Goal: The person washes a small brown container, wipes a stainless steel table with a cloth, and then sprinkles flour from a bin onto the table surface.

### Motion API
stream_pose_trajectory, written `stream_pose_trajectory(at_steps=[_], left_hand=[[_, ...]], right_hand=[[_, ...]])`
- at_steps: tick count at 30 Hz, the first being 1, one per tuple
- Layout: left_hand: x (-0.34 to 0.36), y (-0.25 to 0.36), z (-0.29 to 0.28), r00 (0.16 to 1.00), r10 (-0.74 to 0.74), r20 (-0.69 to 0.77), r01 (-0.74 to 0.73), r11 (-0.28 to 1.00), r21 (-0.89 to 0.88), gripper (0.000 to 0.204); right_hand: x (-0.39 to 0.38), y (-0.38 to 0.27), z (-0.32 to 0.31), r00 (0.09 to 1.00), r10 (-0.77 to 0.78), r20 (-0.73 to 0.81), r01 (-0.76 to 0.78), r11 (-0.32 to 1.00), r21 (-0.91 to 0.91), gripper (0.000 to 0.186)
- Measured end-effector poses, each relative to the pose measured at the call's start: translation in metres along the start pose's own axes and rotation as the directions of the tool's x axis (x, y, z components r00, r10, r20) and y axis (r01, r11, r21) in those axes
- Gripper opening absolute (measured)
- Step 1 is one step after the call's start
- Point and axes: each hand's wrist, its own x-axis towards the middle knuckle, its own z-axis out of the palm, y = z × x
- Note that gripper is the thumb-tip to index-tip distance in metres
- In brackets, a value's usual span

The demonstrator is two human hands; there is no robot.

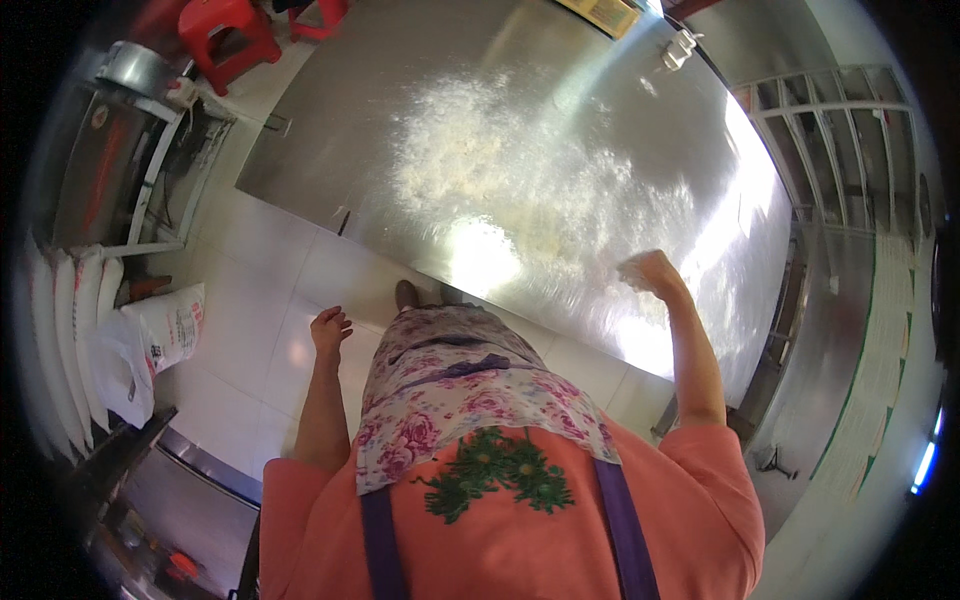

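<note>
My right hand (pixel 655 274) is over the near right part of a steel table (pixel 325 130). Its fingers point left and downward, look whitish and are smeared, so whether they grip anything cannot be made out. A wide, uneven dusting of white powder that looks like flour (pixel 450 150) covers the middle of the tabletop. My left hand (pixel 330 328) hangs beside my body over the tiled floor, off the table's near edge. Its fingers are loosely bent and apart, with nothing in them.
Red plastic stools (pixel 228 40) stand at the far left, near a metal pot (pixel 137 68). White sacks (pixel 165 330) are stacked on the left. A white object (pixel 680 48) and a yellow box (pixel 603 14) sit along the table's far side. Metal racking (pixel 835 107) is on the right.
</note>
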Motion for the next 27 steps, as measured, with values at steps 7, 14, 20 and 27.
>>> stream_pose_trajectory(at_steps=[7,14,20,27], left_hand=[[0.008,-0.01,-0.005,0.993,-0.115,-0.007,0.115,0.988,0.103,0.031],[0.003,0.001,0.014,0.995,-0.095,-0.001,0.094,0.991,0.098,0.035],[-0.013,0.002,0.018,0.994,-0.101,-0.033,0.103,0.994,0.045,0.035],[-0.028,-0.016,0.014,0.985,-0.152,-0.079,0.155,0.987,0.032,0.037]], right_hand=[[0.005,0.041,-0.04,0.99,-0.138,0.012,0.106,0.697,-0.709,0.021],[0.045,-0.044,-0.096,0.92,0.013,-0.391,0.182,0.871,0.457,0.022],[0.056,-0.081,-0.13,0.829,-0.235,-0.507,0.492,0.737,0.463,0.019],[0.058,-0.036,-0.192,0.734,-0.098,-0.672,0.511,0.731,0.452,0.025]])
